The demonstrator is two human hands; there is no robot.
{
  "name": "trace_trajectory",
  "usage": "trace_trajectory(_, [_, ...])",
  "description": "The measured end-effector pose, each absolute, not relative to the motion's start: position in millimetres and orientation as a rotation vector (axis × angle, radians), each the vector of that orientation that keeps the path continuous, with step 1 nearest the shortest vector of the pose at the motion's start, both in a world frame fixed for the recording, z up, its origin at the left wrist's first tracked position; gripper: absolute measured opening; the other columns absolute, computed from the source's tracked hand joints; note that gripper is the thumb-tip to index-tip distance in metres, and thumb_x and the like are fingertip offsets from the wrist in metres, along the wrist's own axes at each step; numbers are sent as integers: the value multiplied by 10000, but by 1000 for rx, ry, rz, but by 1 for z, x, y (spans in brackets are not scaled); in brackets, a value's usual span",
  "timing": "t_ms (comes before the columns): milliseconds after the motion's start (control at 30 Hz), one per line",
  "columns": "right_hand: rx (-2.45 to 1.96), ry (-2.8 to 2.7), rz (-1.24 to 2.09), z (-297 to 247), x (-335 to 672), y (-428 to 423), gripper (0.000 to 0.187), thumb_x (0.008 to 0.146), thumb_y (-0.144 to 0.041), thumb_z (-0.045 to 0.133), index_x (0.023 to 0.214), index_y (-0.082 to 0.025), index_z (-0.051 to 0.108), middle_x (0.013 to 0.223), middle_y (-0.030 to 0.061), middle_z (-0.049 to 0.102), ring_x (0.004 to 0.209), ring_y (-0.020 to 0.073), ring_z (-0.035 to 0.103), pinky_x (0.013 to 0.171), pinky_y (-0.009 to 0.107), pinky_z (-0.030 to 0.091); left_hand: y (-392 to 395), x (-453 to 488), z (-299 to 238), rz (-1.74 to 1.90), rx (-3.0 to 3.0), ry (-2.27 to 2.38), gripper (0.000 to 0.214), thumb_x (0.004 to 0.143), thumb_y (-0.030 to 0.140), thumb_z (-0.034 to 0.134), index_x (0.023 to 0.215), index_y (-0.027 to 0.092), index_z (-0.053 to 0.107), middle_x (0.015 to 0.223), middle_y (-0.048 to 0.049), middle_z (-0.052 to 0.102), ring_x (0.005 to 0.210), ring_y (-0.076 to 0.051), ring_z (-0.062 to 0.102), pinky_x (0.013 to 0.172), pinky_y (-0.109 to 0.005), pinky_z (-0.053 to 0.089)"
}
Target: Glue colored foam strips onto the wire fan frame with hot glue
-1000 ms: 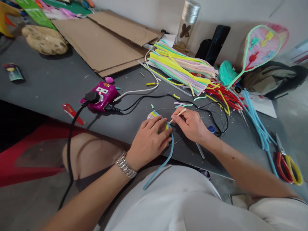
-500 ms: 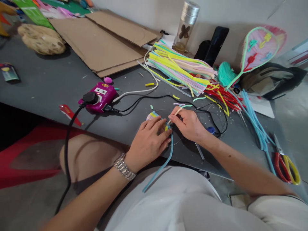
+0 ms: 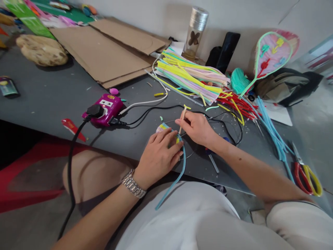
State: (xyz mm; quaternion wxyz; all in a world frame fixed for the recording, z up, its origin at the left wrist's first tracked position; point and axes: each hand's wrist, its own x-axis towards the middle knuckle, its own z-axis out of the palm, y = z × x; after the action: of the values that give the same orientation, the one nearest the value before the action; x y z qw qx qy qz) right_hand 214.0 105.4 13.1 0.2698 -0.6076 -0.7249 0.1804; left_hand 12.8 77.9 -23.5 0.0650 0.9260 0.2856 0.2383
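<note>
My left hand point(image 3: 157, 156) presses down on a thin wire hoop point(image 3: 191, 154), gripping the part wrapped in striped pipe cleaner point(image 3: 162, 127). A blue pipe cleaner point(image 3: 179, 175) runs from under my fingers and hangs past the table edge. My right hand point(image 3: 197, 129) pinches a thin wooden stick point(image 3: 183, 118) upright, its lower tip at the wrapped section. Part of the hoop is hidden beneath my hands.
A magenta power strip point(image 3: 104, 111) with black cables sits left of my hands. Pipe cleaner bundles point(image 3: 189, 78) lie behind them, with red-handled scissors point(image 3: 307, 180) at right. Cardboard sheets point(image 3: 104, 52), a glass bottle point(image 3: 195, 33) and a racket-shaped pipe cleaner craft point(image 3: 273, 55) stand farther back.
The wooden stick has swung from leaning right to nearly upright as my right hand shifted slightly left. My left hand stays on the hoop, and the whole view has drifted a little.
</note>
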Motion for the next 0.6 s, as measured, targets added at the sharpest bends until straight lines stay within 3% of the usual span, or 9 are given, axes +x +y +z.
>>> trace_trajectory(200, [-1459, -1584, 583, 41, 232, 84, 354, 984, -484, 579, 767, -205, 595, 619, -22, 585, 550, 121, 515, 554, 269, 411, 77, 13, -24, 722, 2786, 863, 255, 989, 290, 592, 1192, 226, 732, 1352, -153, 660, 1321, -362, 555, 989, -541, 514])
trace_trajectory(367, [-1709, -1496, 80, 40, 304, 36, 250, 985, -416, 574, 1036, -220, 720, 842, 40, 732, 746, 187, 683, 709, 330, 532, 77, 13, -25, 728, 2784, 864, 236, 985, 279, 597, 1168, 224, 736, 1346, -147, 663, 1312, -355, 564, 996, -539, 514])
trace_trajectory(467, [-1980, -1465, -269, 13, 364, 2, 283, 928, -395, 584, 1089, -198, 708, 972, 108, 756, 830, 252, 700, 807, 427, 554, 77, 13, -23, 729, 2793, 858, 228, 980, 262, 596, 1155, 220, 737, 1327, -145, 671, 1300, -352, 572, 991, -538, 521])
trace_trajectory(600, [-2229, -1482, -409, -20, 416, -37, 388, 892, -430, 587, 1145, -153, 687, 985, 178, 750, 918, 329, 693, 879, 531, 540, 77, 13, -22, 764, 2806, 846, 219, 972, 248, 608, 1142, 219, 742, 1298, -144, 684, 1289, -348, 582, 985, -537, 529])
